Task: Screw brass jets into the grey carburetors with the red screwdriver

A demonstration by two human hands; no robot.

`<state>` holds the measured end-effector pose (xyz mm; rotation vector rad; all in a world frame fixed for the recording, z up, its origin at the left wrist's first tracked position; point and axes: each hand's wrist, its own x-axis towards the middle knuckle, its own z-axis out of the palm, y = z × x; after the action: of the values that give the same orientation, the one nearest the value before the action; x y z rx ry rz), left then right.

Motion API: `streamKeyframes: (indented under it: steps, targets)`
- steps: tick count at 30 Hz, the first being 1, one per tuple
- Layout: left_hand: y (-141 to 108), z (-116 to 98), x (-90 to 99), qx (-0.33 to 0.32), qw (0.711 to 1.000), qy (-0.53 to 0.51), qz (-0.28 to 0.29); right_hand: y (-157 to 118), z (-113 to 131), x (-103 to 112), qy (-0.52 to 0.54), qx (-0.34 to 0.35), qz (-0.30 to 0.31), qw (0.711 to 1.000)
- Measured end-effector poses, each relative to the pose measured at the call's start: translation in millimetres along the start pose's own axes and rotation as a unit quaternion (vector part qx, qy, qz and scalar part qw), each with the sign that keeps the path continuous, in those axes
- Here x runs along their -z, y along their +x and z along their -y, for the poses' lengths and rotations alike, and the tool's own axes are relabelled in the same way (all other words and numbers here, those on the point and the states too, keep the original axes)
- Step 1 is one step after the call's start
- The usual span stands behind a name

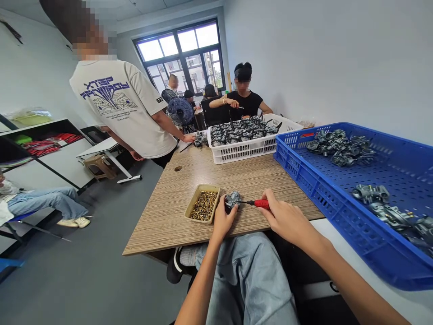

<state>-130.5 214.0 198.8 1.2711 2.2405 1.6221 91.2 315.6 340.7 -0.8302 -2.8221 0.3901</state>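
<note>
My left hand [223, 217] is closed around a small grey metal casting, which looks like a carburetor body [233, 198], just above the table's near edge. My right hand [280, 211] grips the red handle of a screwdriver [261, 204]. Its dark shaft points left, and the tip meets the metal part; the exact contact spot is too small to make out. Right beside my left hand stands a beige tray [187, 215] full of small brass-coloured pieces [204, 205], like screws or jets.
A blue crate [301, 180] with metal castings [341, 146] stands on the right. Farther back, a white basket [245, 153] holds many similar parts. One person [248, 101] sits behind it; another person [118, 108] stands at the left with a hand on the wooden table [169, 198].
</note>
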Motion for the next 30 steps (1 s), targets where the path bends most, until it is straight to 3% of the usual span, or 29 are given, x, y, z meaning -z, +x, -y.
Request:
streamKeyframes:
  steps: [10,19,24,30]
  targets:
    - [-0.4,4.3,-0.9,-0.003,1.0,0.012,-0.007,2.9,8.3,1.6,-0.1,-0.065,-0.025,0.993]
    - [-0.8,4.5,-0.8,0.002,1.0,0.009,-0.006,4.6,13.2,-3.6,-0.097,-0.103,-0.044,0.989]
    - [-0.6,2.8,0.0,-0.001,1.0,0.013,-0.002,4.1,11.8,-1.8,-0.078,-0.103,-0.03,0.991]
    - [0.0,2.1,-0.6,-0.002,1.0,0.016,-0.005,2.3,1.4,-0.3,0.004,-0.031,-0.018,0.999]
